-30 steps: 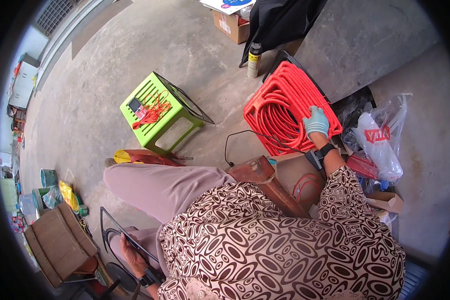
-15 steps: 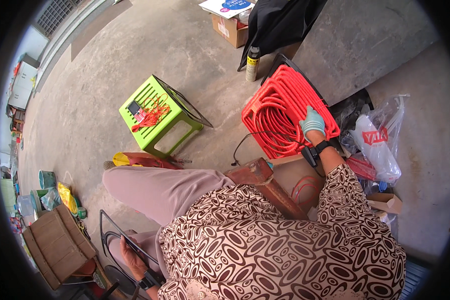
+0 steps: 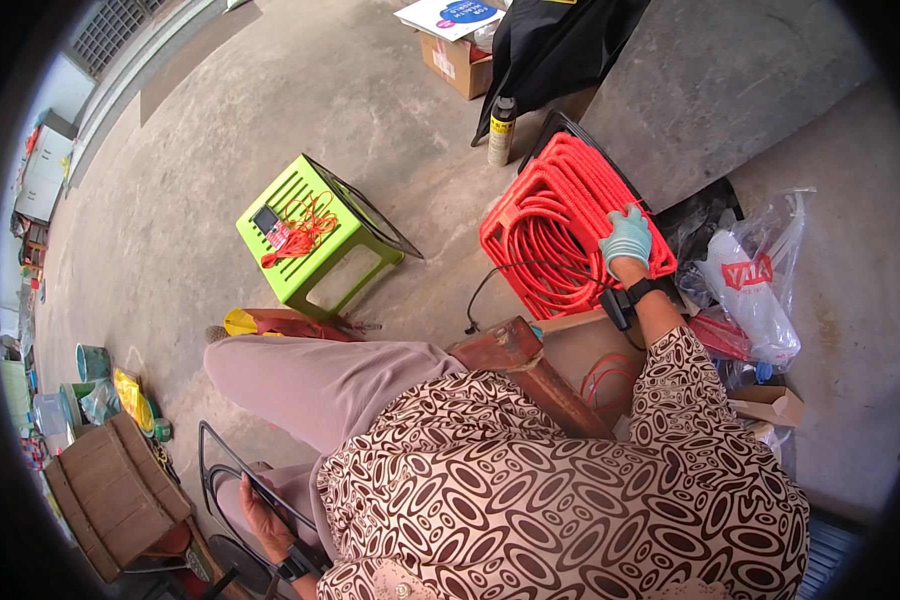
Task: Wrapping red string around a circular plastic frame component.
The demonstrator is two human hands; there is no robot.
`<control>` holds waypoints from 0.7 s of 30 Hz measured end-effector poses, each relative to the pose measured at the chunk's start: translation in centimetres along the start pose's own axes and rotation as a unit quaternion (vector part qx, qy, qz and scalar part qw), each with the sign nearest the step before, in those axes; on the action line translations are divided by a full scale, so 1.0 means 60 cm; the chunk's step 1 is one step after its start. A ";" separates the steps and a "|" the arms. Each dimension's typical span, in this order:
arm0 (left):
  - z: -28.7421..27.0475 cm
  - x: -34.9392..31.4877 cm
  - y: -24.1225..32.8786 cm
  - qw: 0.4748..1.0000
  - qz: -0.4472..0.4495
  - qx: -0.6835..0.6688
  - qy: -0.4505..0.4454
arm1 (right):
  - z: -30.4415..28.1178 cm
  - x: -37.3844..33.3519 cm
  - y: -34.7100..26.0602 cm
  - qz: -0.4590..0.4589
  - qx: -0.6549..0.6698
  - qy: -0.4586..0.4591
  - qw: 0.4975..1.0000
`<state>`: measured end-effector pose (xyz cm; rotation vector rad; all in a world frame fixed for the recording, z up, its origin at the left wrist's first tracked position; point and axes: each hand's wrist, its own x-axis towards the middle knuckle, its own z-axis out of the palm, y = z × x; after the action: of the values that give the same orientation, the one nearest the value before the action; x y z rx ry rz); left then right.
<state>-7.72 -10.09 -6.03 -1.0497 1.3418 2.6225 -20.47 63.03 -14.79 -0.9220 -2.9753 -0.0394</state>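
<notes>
A stack of red square frames [image 3: 582, 160] with rounded corners stands tilted on the right, with coils of red tubing [image 3: 540, 245] inside. My right hand [image 3: 627, 238], in a pale green glove, lies on the right side of this stack, its fingers bent over the rim of a red frame. Low on the left, my bare left hand [image 3: 262, 515] is closed around a thin black frame [image 3: 232, 462] beside my leg. Part of that frame is hidden by my leg and arm.
A lime green stool [image 3: 315, 270] bears a small device with red cord [image 3: 305, 232]; a thin black frame leans against it. A spray can [image 3: 502, 132] stands behind the red stack. Plastic bags [image 3: 755, 275] lie right, a wooden chair [image 3: 120, 490] left, a reddish-brown beam [image 3: 540, 375] before me.
The fingers of my right hand have shifted a little on the red stack and spread slightly. My left hand keeps its hold on the black frame. The view has moved very slightly.
</notes>
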 end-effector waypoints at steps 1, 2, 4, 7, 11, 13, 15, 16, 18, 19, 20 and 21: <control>0.001 0.000 0.000 1.000 -0.001 -0.007 -0.010 | -0.001 0.001 -0.001 0.003 -0.004 -0.009 1.000; 0.002 0.000 0.000 1.000 0.001 0.002 0.005 | -0.002 0.002 -0.001 0.001 -0.006 -0.013 1.000; 0.002 0.000 0.000 1.000 0.004 -0.004 0.023 | -0.001 0.005 -0.002 0.002 -0.008 -0.022 1.000; -0.001 0.000 0.000 1.000 0.000 -0.019 -0.002 | 0.003 0.009 -0.002 0.009 -0.007 -0.028 1.000; -0.005 0.001 0.000 1.000 0.001 0.003 0.005 | 0.006 0.009 -0.002 0.004 -0.012 -0.021 1.000; -0.006 0.001 0.000 1.000 0.003 0.001 0.020 | 0.004 0.008 -0.002 -0.002 -0.017 -0.019 1.000; -0.006 0.002 0.000 0.999 0.008 0.019 0.026 | -0.001 0.008 -0.003 -0.010 -0.024 -0.018 1.000; -0.007 0.002 0.000 1.000 0.008 0.019 0.020 | -0.005 0.009 -0.004 -0.011 -0.029 -0.021 0.999; -0.007 0.002 0.001 1.000 0.002 0.007 0.002 | -0.011 0.010 -0.006 -0.012 -0.041 -0.036 0.998; -0.008 0.002 0.001 1.000 0.000 -0.010 -0.018 | -0.014 0.011 -0.008 -0.012 -0.036 -0.041 0.998; -0.008 0.002 0.000 1.000 0.000 -0.002 -0.007 | -0.016 0.013 -0.009 -0.009 -0.033 -0.054 0.998; -0.009 0.002 0.001 1.000 0.002 -0.002 -0.003 | -0.016 0.014 -0.011 -0.004 -0.034 -0.057 0.998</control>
<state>-7.50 -10.54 -6.29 -1.0394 1.3392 2.6302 -21.49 62.93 -13.80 -0.9498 -3.1011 -0.0919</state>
